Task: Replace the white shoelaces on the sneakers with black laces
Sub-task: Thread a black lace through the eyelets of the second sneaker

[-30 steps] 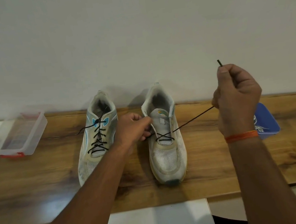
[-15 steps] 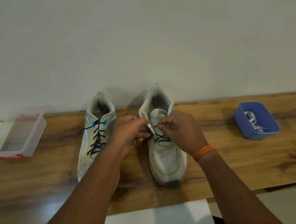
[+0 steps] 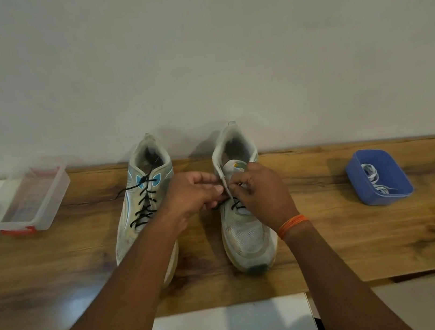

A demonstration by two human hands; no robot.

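Plain off-white wall (image 3: 194,55) behind a glossy wooden tabletop (image 3: 363,242).

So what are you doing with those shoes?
A person is putting a black lace into the right shoe. Both hands are at its eyelets: the left hand and the right hand have their fingers curled at the black lace, which only crosses the lowest rows so far. The left shoe already has black lacing most of the way up. The old white laces lie in the blue tub on the right of the table.
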